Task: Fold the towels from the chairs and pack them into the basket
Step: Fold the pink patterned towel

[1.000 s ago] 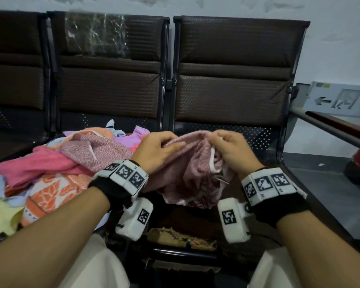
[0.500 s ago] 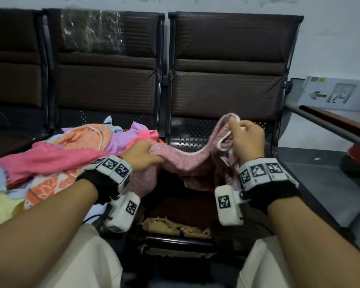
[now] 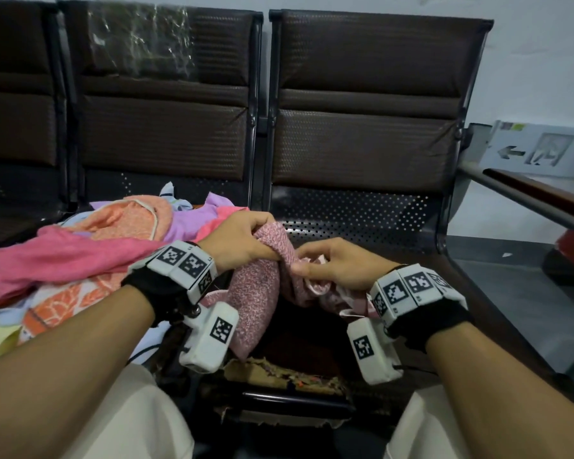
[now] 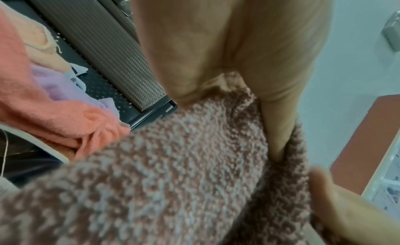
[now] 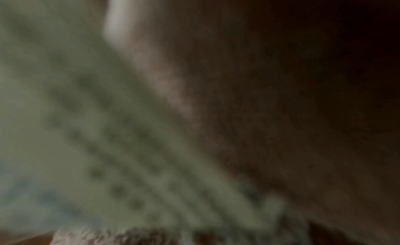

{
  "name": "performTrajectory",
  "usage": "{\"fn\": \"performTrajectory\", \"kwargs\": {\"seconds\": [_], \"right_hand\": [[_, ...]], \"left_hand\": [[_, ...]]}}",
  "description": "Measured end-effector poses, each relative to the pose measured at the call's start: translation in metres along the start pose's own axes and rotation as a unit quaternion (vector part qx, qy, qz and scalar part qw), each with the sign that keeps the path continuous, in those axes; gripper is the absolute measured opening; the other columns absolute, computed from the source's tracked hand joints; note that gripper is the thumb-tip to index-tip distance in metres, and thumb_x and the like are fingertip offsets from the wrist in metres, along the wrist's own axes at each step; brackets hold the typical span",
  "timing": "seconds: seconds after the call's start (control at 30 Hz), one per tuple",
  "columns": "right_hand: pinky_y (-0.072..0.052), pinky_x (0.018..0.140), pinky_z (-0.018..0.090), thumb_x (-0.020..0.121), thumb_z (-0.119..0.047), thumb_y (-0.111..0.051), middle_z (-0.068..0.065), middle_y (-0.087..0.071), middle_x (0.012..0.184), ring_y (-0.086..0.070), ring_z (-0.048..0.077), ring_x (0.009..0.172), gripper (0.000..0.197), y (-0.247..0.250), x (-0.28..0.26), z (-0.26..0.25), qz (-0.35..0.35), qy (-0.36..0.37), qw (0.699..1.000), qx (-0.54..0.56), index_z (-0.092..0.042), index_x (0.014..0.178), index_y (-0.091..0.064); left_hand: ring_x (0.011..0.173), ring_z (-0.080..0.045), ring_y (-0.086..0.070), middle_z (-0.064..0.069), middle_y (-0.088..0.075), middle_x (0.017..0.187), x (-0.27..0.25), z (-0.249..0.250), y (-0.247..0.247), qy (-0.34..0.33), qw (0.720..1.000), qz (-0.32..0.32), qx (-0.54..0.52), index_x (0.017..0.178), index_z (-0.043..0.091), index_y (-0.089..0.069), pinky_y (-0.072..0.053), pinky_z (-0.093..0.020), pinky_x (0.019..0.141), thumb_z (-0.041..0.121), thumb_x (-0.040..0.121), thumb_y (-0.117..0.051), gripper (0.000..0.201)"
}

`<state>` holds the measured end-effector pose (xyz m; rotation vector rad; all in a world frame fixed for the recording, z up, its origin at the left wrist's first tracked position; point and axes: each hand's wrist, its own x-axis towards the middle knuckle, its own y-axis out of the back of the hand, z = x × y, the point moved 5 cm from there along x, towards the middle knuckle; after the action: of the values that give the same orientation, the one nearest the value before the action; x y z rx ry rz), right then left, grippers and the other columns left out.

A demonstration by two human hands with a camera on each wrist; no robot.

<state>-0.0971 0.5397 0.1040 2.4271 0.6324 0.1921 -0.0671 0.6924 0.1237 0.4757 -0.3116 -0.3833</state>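
Note:
A mottled pink towel (image 3: 256, 293) hangs bunched between both hands over the right chair seat (image 3: 352, 213). My left hand (image 3: 246, 240) grips its upper edge, fingers curled over the cloth. My right hand (image 3: 325, 266) pinches the same towel just to the right, near a white trim. In the left wrist view the speckled towel (image 4: 173, 180) fills the lower frame under my left hand's fingers (image 4: 216, 43). The right wrist view is a blur of cloth and shows nothing clearly. No basket is in view.
A heap of towels (image 3: 90, 256), pink, orange, purple and yellow, covers the middle chair seat at left. Dark chair backs (image 3: 368, 94) rise behind. A metal armrest (image 3: 527, 200) runs at right. The right chair's front edge is torn (image 3: 279, 376).
The right hand has dropped from a raised hold and come in close beside the left hand. The pink towel, stretched between them before, is now bunched and hanging.

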Motion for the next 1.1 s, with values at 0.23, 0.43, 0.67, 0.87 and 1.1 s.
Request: {"fn": "performTrajectory", "kwargs": {"seconds": [0.23,0.43,0.67,0.87,1.1], "right_hand": [[-0.047,0.07,0.027,0.08,-0.021,-0.074,0.002,-0.07,0.073,-0.059,0.006,0.068,0.003,0.037,0.01,0.019,0.272,-0.034,0.961,-0.031,-0.02,0.077,-0.074],[-0.037,0.067,0.016,0.078,-0.03,-0.07,-0.01,-0.062,0.068,-0.059,0.007,0.076,0.01,0.065,-0.004,0.033,0.459,-0.082,0.881,-0.078,-0.024,0.084,-0.076],[-0.051,0.077,0.033,0.073,-0.024,-0.082,0.009,-0.071,0.091,-0.064,0.018,0.081,0.036,0.049,0.006,0.052,0.34,-0.124,0.929,0.08,-0.011,0.103,-0.067],[-0.054,0.073,0.028,0.074,-0.001,-0.076,-0.004,-0.071,0.082,-0.066,0.015,0.085,0.02,0.049,0.002,0.038,0.338,-0.025,0.927,0.159,-0.02,0.078,-0.073],[-0.055,0.083,0.029,0.075,-0.001,-0.069,0.002,-0.074,0.092,-0.07,0.014,0.091,0.022,0.048,-0.008,0.006,0.285,0.046,0.941,0.178,-0.019,0.086,-0.074]], "left_hand": [[0.075,-0.011,-0.066,0.0,-0.071,0.081,0.001,-0.028,0.001,0.051,0.996,-0.059,-0.04,0.087,0.01,-0.065,-0.051,-0.021,0.072,0.017,0.068,-0.081,0.026],[0.064,-0.016,-0.058,-0.002,-0.061,0.066,0.002,-0.051,0.001,0.115,0.989,-0.051,0.076,0.063,0.015,-0.061,-0.042,-0.023,0.064,0.052,0.084,-0.057,0.043],[0.091,-0.031,-0.06,-0.023,-0.064,0.099,0.003,-0.033,0.003,0.08,0.994,0.055,-0.041,0.1,-0.011,-0.058,-0.044,-0.047,0.095,0.051,0.085,-0.055,0.064],[0.089,-0.025,-0.056,-0.014,-0.066,0.09,0.001,-0.026,0.009,0.108,0.959,0.132,-0.226,0.1,0.005,-0.064,-0.047,-0.036,0.077,0.025,0.082,-0.069,0.028],[0.076,-0.018,-0.064,-0.009,-0.069,0.089,0.002,-0.014,0.008,0.118,0.919,0.085,-0.368,0.109,0.004,-0.065,-0.055,-0.028,0.066,0.006,0.087,-0.06,0.023]]}}
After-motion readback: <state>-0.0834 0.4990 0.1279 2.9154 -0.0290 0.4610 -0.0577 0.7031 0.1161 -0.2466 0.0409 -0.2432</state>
